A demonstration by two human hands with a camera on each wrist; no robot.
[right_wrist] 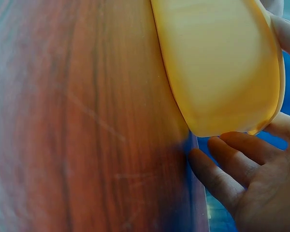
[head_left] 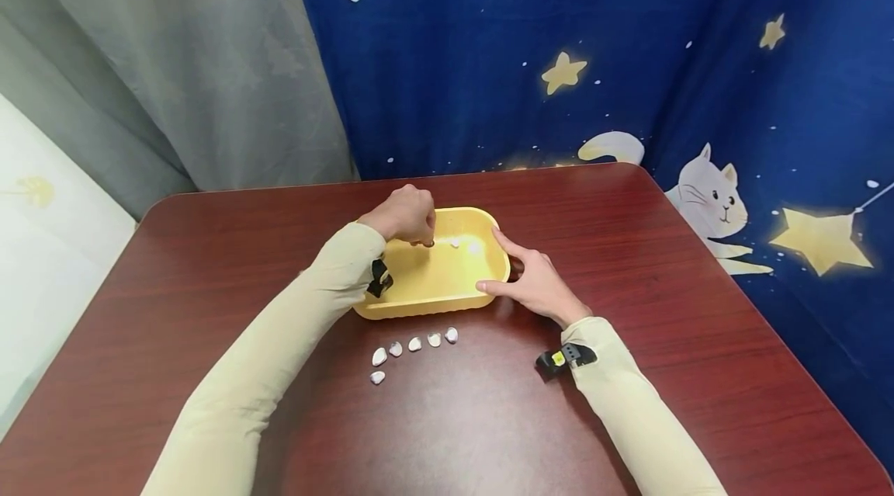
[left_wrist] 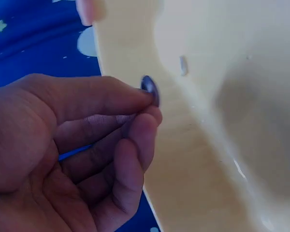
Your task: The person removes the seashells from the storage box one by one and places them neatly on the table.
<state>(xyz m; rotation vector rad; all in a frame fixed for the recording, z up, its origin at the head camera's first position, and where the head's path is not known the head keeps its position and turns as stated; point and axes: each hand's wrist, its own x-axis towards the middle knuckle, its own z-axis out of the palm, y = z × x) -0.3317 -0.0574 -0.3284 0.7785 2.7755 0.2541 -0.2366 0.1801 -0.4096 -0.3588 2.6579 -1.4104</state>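
Note:
My left hand [head_left: 405, 215] is over the far left part of a yellow plastic basin [head_left: 419, 303]. Between its thumb and fingertips it pinches a small dark, glossy shell [left_wrist: 147, 85]. Inside the basin, towards the far side, lies a small pale shell [left_wrist: 183, 66]. My right hand [head_left: 534, 282] holds the basin's right end, thumb on the near rim and index finger reaching the far corner. In the right wrist view, fingers [right_wrist: 232, 159] of that hand spread against the basin's outer wall.
On the table in front of the basin, several small pale shells [head_left: 415, 344] form a slanting row, with one more shell [head_left: 377, 377] nearer me below its left end. Curtains [head_left: 489, 53] hang behind the dark red wooden table [head_left: 573, 201].

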